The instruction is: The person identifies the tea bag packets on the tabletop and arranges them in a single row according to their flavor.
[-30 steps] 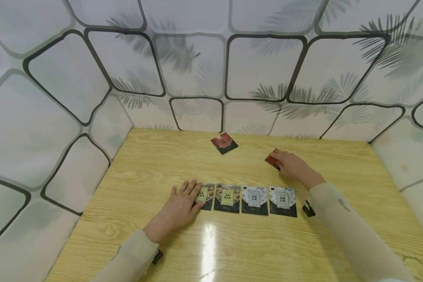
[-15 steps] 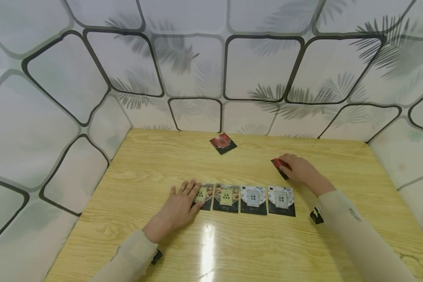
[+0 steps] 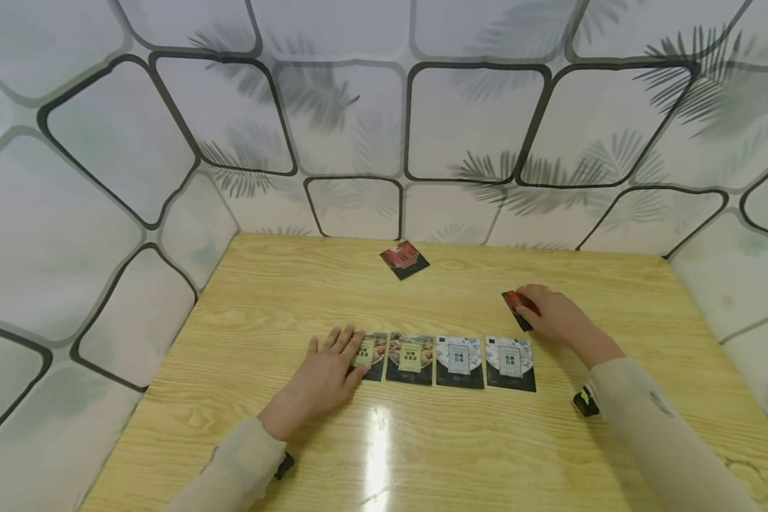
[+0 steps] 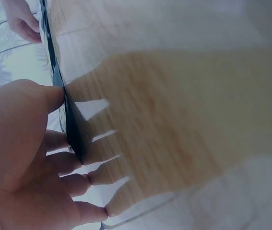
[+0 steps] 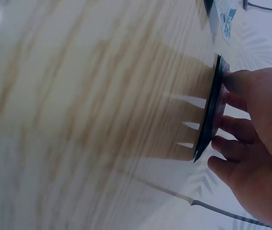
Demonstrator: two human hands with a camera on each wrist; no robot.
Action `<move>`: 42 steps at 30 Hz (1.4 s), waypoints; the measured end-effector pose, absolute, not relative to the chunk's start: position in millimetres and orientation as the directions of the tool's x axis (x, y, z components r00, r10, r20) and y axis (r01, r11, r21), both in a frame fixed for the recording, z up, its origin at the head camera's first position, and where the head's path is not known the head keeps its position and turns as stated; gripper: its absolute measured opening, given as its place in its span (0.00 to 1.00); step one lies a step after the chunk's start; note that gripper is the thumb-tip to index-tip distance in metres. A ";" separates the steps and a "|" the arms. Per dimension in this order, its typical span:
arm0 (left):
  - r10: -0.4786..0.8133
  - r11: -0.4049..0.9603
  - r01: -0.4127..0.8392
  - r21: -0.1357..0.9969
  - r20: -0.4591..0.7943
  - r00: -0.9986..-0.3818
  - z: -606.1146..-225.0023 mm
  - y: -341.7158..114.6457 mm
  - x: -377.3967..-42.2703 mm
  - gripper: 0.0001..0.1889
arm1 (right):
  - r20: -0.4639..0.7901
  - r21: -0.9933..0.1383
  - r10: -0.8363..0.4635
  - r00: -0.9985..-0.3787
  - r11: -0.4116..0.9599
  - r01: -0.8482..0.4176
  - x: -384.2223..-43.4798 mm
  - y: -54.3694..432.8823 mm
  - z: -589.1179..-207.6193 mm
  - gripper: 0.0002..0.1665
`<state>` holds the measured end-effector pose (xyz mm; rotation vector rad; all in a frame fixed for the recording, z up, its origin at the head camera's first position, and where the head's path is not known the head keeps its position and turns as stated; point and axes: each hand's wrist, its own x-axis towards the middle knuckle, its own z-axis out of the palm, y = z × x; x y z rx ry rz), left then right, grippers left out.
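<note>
Tabletop [image 3: 262,299]: glossy yellow wood grain, and there's white glare streaking its near side.
Walls [image 3: 352,206]: pale, dark-outlined blocks, grey fronds.
Row of packets [image 3: 410,359]: four; the left hand [image 3: 316,373] lies flat over the leftmost, fingers slightly spread.
Red packet [image 3: 511,306]: right, beyond the row, right hand's [image 3: 557,316] fingers on it; pinching or pressing, can't tell.
Far side: another red packet [image 3: 404,259], askew.

The person's arms [image 3: 665,434], in long pale sleeves [image 3: 240,455], slant inward toward each other. The left hand [image 3: 316,377] lies palm down, fingers [image 3: 341,341] extended and slightly spread, thumb [image 3: 356,376] held apart. The right hand [image 3: 550,313], farther forward, is also palm down, its fingers gently bent.
</note>
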<state>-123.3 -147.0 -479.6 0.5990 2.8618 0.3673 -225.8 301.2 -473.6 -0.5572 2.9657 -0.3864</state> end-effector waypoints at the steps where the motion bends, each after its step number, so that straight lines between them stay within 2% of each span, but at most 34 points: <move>1: 0.415 0.887 0.367 0.279 -0.137 -0.899 -479.5 -147.0 -123.3 0.36 | -0.049 -0.264 -0.368 -0.928 0.901 -0.344 -225.0 301.9 -473.3 0.31; 28: 0.420 0.885 0.372 0.280 -0.135 -0.897 -477.6 -147.2 -123.4 0.36 | -0.058 -0.244 -0.336 -0.940 0.918 -0.314 -199.3 314.8 -469.7 0.30; 35: 0.420 0.885 0.371 0.281 -0.138 -0.897 -477.8 -147.5 -123.1 0.36 | -0.026 -0.219 -0.322 -0.946 0.925 -0.309 -189.8 314.8 -471.1 0.29; 42: 0.419 0.885 0.370 0.283 -0.139 -0.897 -476.9 -147.2 -122.9 0.36 | -0.023 -0.245 -0.288 -0.957 0.930 -0.274 -178.8 317.0 -474.4 0.29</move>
